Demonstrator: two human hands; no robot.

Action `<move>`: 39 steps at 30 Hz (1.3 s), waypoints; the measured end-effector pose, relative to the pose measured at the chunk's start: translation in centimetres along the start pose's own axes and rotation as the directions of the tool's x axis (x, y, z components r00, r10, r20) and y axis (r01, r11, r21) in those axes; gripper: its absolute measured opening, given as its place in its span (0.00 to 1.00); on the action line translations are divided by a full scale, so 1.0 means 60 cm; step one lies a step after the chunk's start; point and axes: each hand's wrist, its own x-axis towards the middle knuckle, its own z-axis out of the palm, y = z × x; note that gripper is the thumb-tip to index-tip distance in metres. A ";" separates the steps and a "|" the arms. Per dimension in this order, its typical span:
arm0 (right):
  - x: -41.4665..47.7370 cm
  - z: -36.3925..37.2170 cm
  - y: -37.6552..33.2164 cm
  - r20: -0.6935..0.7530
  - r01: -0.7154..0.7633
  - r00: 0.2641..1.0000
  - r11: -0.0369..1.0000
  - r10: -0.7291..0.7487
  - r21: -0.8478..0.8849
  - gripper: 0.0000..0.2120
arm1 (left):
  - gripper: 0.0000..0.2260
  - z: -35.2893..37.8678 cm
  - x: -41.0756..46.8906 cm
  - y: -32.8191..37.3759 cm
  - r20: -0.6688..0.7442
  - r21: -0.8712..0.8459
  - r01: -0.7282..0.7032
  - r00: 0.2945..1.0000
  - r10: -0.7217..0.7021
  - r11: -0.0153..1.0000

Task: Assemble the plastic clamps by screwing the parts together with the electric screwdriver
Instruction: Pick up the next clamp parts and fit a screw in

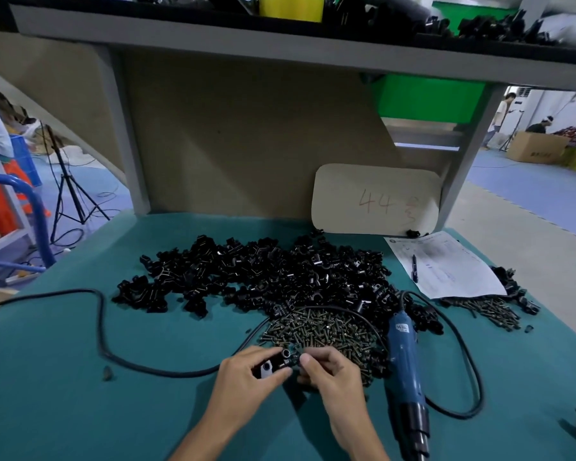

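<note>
My left hand point(248, 377) grips a black plastic clamp part point(275, 362) just in front of the screw pile. My right hand point(328, 369) meets it from the right, its fingertips pinching something small and dark at the clamp's right end; what it pinches is too small to tell. A heap of brass-coloured screws point(323, 329) lies right behind both hands. Behind that spreads a wide pile of black clamp parts point(263, 274). The blue electric screwdriver point(404, 371) lies on the table to the right of my right hand, tip toward me, untouched.
The screwdriver's black cable point(100, 331) loops across the teal table point(80, 410) on the left and curls around the right side. A paper form with a pen point(446, 264) lies at the back right, beside more screws point(492, 311). A cardboard sign point(376, 199) leans on the back panel.
</note>
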 end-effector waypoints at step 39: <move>-0.014 0.007 -0.009 0.161 0.214 0.975 0.846 -0.153 -0.488 0.08 | 0.15 0.002 -0.003 -0.002 0.031 0.002 -0.099 0.995 0.099 0.995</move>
